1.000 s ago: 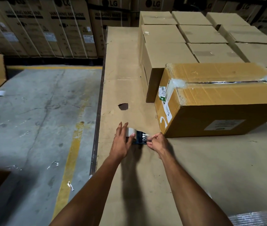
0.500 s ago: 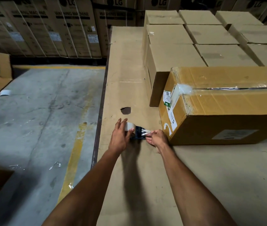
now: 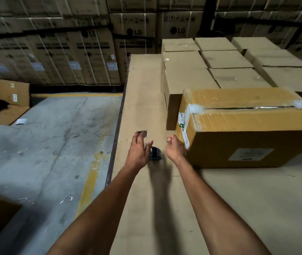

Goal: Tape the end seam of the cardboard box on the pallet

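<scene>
A brown cardboard box (image 3: 247, 126) lies on the cardboard-covered pallet (image 3: 146, 208) at right. Clear tape runs along its top seam (image 3: 238, 108). Its left end face (image 3: 184, 131) carries labels and a patch of tape. My left hand (image 3: 138, 152) grips a dark tape roll (image 3: 155, 154) just left of that end face. My right hand (image 3: 174, 150) is beside the box's lower left corner, fingers curled in a pinch where it held the tape end; the clear strip itself is hard to see.
Several paler boxes (image 3: 220, 59) stand behind the brown box. A hole (image 3: 142, 132) sits in the cardboard sheet by my left fingertips. The pallet edge (image 3: 116, 135) drops to a concrete floor (image 3: 54, 144) with a yellow line. Tall LG cartons (image 3: 91, 56) line the back.
My hands have drawn a little apart, the right one moving toward the box's end face. The head camera has tilted up, showing more of the back wall.
</scene>
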